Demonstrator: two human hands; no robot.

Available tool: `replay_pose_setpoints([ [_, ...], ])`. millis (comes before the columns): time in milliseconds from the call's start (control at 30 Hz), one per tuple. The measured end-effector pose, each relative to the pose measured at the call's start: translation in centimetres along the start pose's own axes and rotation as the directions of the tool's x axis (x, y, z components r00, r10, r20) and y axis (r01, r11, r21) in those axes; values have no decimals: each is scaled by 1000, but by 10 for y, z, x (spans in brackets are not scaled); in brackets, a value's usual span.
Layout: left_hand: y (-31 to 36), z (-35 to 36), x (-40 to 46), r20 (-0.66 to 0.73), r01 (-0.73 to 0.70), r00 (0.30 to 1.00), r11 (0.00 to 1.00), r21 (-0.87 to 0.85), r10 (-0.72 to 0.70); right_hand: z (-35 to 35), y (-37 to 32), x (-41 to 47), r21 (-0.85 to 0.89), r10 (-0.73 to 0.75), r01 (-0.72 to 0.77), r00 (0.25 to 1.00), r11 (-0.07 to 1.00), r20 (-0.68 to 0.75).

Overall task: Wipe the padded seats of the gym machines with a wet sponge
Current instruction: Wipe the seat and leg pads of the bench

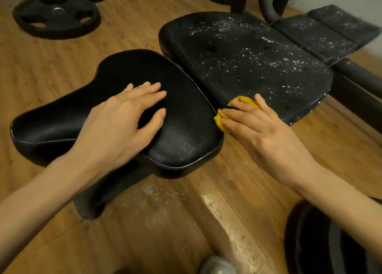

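**Wiping the Padded Seats: Surfaces and Hand Positions**

Spanning the frame, a wood-grain floor [62, 71] is shown. A cracked, flaking rear pad [248, 58] is set just behind a smooth, pebbled black seat [182, 133]. The left hand [124, 125] is laid flat on the seat, fingers spread. A crumpled yellow sponge [222, 118] is pressed onto the rear pad's near edge under the right hand [264, 135], fingers closed over it.

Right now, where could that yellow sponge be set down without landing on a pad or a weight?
Bare wooden floor lies in front of the smooth seat, and between it and the weight plate. The flaking pad is crowded: the right hand presses the sponge there.
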State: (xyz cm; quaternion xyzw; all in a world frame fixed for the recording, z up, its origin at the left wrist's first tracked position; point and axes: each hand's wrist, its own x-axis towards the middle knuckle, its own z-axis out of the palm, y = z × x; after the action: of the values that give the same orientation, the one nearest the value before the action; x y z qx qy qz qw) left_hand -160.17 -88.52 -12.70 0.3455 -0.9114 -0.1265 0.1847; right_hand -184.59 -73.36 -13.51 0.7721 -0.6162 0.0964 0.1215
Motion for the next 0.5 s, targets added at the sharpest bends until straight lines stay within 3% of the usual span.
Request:
replay_pose_setpoints([
  [100, 14, 13, 5, -3, -33, 999, 999, -30, 33, -2, 6, -5, -18, -13, 14, 998, 1000, 65],
  [233, 11, 24, 4, -26, -42, 999, 999, 24, 42, -5, 5, -10, 28, -38, 37, 999, 999, 33],
  [400, 10, 26, 5, -6, -46, 999, 999, 28, 47, 17, 3, 38, 38, 105, -106, 994, 994, 16],
  [500, 10, 26, 5, -8, -48, 999, 998, 32, 48, 15, -1, 30, 66, 118, -118, 993, 991, 7],
])
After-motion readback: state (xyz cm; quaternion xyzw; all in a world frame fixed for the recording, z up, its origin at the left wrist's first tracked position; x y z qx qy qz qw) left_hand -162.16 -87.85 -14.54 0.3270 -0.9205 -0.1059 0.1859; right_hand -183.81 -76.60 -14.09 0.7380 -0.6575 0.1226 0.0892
